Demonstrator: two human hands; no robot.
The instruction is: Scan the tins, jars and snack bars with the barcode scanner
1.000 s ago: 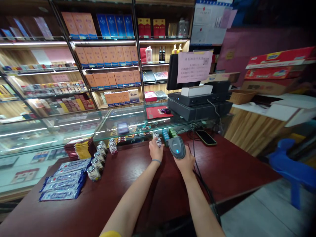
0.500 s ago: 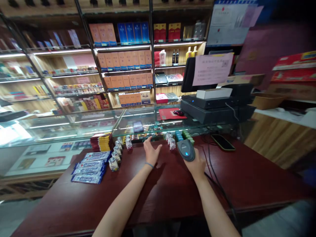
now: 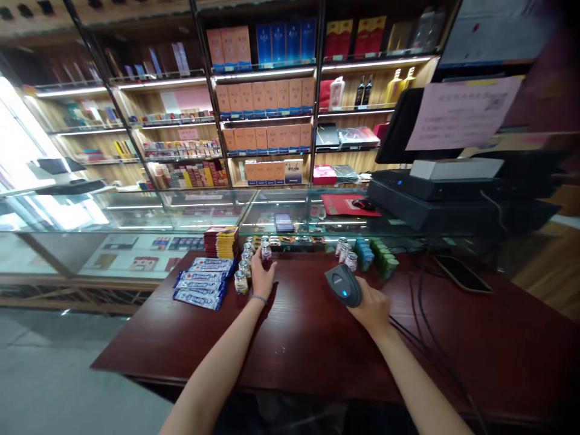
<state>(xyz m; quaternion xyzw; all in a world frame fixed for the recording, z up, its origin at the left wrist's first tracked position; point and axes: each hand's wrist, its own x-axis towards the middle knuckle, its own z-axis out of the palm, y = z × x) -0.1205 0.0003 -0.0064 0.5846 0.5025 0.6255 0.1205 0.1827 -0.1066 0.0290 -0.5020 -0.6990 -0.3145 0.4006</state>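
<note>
In the head view my left hand (image 3: 262,279) is over the dark red counter, thumb and fingers apart. A small clear jar with a silver lid and dark red contents (image 3: 266,251) stands at its fingertips; whether they touch it I cannot tell. Left of that hand, a row of similar jars with pale contents (image 3: 241,282) runs back along the counter. My right hand (image 3: 372,307) is wrapped round a dark grey barcode scanner (image 3: 343,286) with a blue light lit. Beyond the scanner stand a few small jars (image 3: 350,261), blue tubs (image 3: 364,254) and green tubs (image 3: 384,260).
Blue-and-white packets (image 3: 202,283) and a stack of red and yellow packs (image 3: 221,242) lie on the left. A phone (image 3: 462,273) and black cables lie at right. A glass display case (image 3: 199,208) borders the back, with a monitor (image 3: 399,130) and mouse (image 3: 364,204) beyond.
The view has swung left. My left hand has moved left to the dark red jar by the row. My right hand still holds the scanner.
</note>
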